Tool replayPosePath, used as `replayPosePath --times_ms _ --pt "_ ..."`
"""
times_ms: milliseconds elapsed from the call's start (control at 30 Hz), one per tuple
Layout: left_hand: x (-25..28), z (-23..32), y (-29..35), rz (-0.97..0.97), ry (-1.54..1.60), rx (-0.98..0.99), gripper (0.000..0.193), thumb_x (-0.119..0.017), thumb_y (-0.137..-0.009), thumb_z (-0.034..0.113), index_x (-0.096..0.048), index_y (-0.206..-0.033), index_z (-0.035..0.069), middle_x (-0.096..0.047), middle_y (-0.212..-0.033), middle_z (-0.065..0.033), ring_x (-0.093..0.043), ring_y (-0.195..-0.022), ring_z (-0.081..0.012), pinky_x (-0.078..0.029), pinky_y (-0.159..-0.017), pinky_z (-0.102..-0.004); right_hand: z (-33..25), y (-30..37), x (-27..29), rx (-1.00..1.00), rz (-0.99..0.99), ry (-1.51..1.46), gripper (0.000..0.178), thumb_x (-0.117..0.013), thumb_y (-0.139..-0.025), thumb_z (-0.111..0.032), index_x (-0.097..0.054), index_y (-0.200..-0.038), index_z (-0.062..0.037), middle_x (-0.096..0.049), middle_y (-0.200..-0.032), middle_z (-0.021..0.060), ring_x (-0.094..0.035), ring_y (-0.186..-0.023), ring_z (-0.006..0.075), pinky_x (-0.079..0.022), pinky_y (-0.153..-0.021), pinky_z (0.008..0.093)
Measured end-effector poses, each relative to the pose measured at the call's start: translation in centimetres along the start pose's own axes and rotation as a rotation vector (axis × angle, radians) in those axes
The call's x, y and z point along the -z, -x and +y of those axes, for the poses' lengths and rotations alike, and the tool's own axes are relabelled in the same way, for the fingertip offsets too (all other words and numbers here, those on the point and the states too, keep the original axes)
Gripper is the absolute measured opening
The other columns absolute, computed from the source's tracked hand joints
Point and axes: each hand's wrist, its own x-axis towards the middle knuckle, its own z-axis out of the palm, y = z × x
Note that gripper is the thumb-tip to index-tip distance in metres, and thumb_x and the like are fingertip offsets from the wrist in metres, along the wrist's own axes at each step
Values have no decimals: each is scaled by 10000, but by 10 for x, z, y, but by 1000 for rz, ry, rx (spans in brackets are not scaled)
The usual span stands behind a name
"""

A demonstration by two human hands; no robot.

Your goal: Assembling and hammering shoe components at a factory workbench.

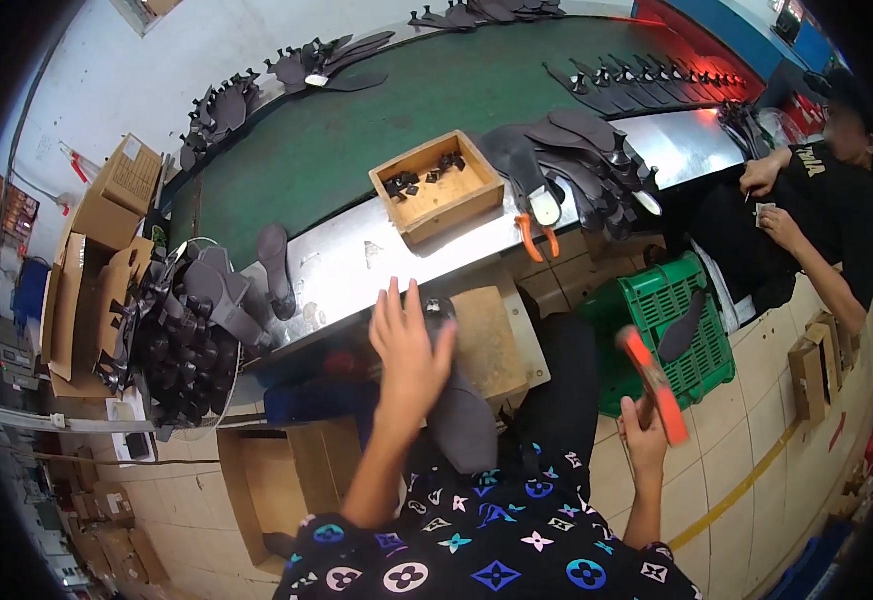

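My left hand (408, 340) is open, its fingers stretched toward the metal bench edge. Beside and partly under it is a dark grey shoe sole (461, 430), its wide end toward my lap. The sole's far end, by a small dark piece (440, 308), is partly hidden by the hand; I cannot tell whether they touch. A worn tan block (491, 340) is just right of the sole. Out to the right, my right hand (642, 432) is closed on a red-orange tool that looks like a hammer (653, 385), blurred and raised above the floor.
A wooden box (411, 215) of small black pieces sits on the metal ledge, near orange-handled pliers (534, 238) and piled soles (581, 160). Behind runs a green conveyor (286, 190). A green crate (696, 345) stands right, near a seated co-worker (816, 200). Heeled soles (186, 340) crowd the left.
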Motion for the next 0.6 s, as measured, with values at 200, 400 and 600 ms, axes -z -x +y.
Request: replayPosePath --times_ms 200,400,600 --pt "-29 -58 -189 185 -236 -253 214 -661 -823 110 -672 -1010 7 -656 -1008 -155 -621 -955 -324 -505 -832 -437 -36 6 -17 -150 -47 -392 245 -636 -955 -153 -559 -756 -33 -468 -523 -28 -388 -375 38 -276 -354 237" --pt "-66 -96 -256 -314 -531 -301 120 -628 -811 112 -678 -793 4 -658 -942 -148 -628 -949 -327 -531 -789 -449 -44 -20 -49 124 -10 -169 256 -689 -930 -201 -613 -764 -22 -522 -568 -26 -486 -471 58 -348 -446 224" --pt "-61 -105 -248 -62 -225 -500 105 -651 -788 88 -676 -798 -13 -654 -810 -185 -651 -794 -357 -528 -746 -451 -68 -46 -62 97 -189 -345 262 -678 -941 -207 -630 -788 0 -570 -590 9 -510 -485 67 -355 -452 221"
